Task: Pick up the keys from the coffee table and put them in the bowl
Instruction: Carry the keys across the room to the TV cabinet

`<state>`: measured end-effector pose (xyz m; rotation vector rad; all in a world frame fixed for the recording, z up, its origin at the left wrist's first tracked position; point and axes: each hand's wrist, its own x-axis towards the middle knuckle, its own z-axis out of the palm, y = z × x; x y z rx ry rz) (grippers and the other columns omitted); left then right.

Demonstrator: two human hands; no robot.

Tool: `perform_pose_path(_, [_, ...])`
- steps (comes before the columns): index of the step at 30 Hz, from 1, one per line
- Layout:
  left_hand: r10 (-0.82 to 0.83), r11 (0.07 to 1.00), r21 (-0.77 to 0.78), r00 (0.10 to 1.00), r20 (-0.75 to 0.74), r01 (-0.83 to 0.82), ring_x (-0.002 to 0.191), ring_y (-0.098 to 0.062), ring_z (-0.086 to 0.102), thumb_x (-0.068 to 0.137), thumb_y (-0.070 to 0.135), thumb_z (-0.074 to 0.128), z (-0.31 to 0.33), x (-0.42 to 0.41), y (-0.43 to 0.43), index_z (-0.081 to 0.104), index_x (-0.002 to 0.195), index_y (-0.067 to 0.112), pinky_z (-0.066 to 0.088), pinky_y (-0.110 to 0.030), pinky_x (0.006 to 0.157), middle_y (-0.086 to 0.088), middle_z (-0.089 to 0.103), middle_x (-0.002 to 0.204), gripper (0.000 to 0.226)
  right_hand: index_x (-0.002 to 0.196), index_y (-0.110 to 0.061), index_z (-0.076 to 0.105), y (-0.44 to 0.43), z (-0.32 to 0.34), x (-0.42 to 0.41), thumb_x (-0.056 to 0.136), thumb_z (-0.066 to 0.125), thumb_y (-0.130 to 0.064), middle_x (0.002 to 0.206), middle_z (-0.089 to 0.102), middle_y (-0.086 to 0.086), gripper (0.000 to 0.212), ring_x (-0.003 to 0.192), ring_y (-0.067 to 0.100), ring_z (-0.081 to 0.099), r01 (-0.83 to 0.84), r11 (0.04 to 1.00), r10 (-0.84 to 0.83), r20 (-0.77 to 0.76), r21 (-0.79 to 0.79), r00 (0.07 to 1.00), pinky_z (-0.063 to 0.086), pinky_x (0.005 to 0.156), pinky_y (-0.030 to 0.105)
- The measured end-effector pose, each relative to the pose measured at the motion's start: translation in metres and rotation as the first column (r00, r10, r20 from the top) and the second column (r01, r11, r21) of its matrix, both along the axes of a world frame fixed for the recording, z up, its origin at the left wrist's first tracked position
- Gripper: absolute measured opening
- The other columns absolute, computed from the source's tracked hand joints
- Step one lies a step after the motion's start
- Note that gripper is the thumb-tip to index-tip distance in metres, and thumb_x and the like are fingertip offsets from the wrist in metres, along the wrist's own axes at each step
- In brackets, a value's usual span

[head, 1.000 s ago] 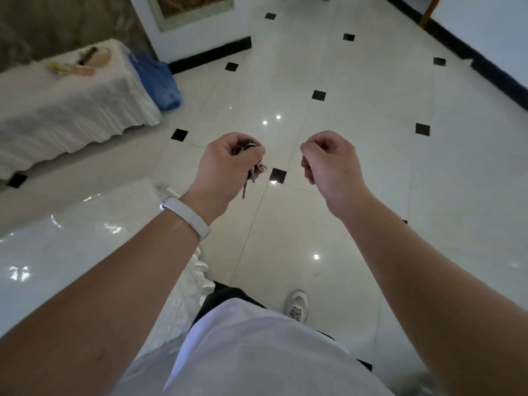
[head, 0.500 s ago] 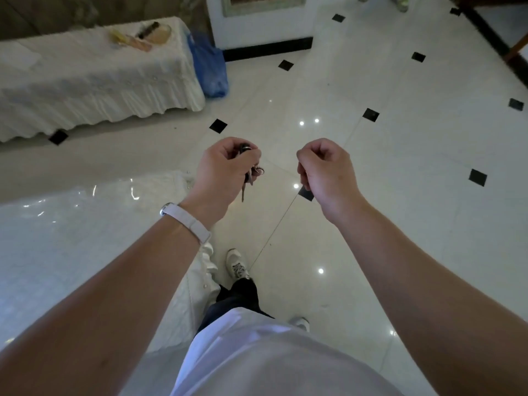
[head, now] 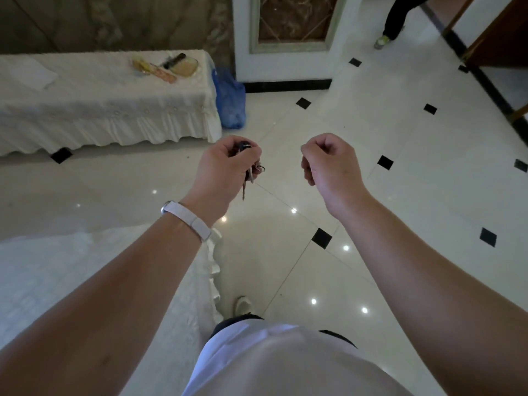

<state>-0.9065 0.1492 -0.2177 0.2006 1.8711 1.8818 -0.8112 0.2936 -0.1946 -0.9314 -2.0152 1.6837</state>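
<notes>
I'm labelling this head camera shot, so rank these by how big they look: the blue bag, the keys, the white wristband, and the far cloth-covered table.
1. Far cloth-covered table, easily the largest.
2. Blue bag.
3. White wristband.
4. Keys, partly hidden in the left hand.

The wristband and keys are much nearer the camera, so this is apparent size only.

Both forearms are bare and stretched forward, roughly level with each other, a white band strapped around the left wrist. The left hand is curled knuckles-up with fingers and thumb pinched together at the top, gripping something that dangles below the fist. The right hand is in a loose fist a little way off to the side, looks empty from here, though the palm side is hidden.
</notes>
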Motion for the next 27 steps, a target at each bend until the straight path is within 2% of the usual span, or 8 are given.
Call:
perform_pose_path(5, [0.044, 0.999, 0.024, 0.999, 0.013, -0.045, 0.066, -0.021, 0.065, 0.087, 0.009, 0.066, 0.003, -0.043, -0.005, 0.065, 0.085, 0.010, 0.053, -0.030, 0.065, -0.011, 0.063, 0.076, 0.002, 0.073, -0.011, 0.058, 0.002, 0.000, -0.049, 0.082, 0.057, -0.010, 0.062, 0.058, 0.006, 0.010, 0.054, 0.017, 0.050, -0.058, 0.998, 0.058, 0.006, 0.008, 0.998, 0.040, 0.045, 0.023])
perform_pose_path(13, [0.134, 0.991, -0.004, 0.991, 0.026, -0.134, 0.066, -0.022, 0.066, 0.084, 0.011, 0.067, -0.010, -0.108, 0.016, 0.066, 0.082, 0.014, 0.055, -0.037, 0.069, -0.003, 0.066, 0.066, 0.004, 0.069, -0.015, 0.058, 0.040, -0.009, -0.126, 0.082, 0.057, -0.009, 0.059, 0.057, 0.003, 0.015, 0.051, 0.016, 0.049, -0.106, 0.994, 0.106, -0.020, -0.036, 0.994, 0.039, 0.044, 0.024])
perform_pose_path(22, [0.259, 0.963, -0.074, 0.966, 0.002, -0.259, 0.062, -0.020, 0.066, 0.086, 0.005, 0.064, 0.003, -0.201, 0.091, 0.065, 0.084, 0.011, 0.051, -0.033, 0.063, -0.008, 0.065, 0.070, 0.007, 0.073, -0.009, 0.058, 0.124, -0.009, -0.242, 0.083, 0.057, -0.010, 0.062, 0.057, 0.006, 0.010, 0.052, 0.015, 0.049, -0.217, 0.974, 0.216, -0.029, -0.060, 0.976, 0.040, 0.045, 0.025])
perform_pose_path(27, [0.290, 0.953, -0.076, 0.956, -0.035, -0.292, 0.068, -0.025, 0.064, 0.086, 0.007, 0.065, 0.015, -0.248, 0.141, 0.066, 0.084, 0.012, 0.052, -0.035, 0.065, -0.005, 0.065, 0.066, 0.006, 0.078, -0.009, 0.061, 0.176, -0.002, -0.296, 0.085, 0.058, -0.014, 0.069, 0.059, 0.007, 0.009, 0.057, 0.013, 0.052, -0.288, 0.957, 0.287, -0.017, -0.035, 0.958, 0.043, 0.048, 0.022])
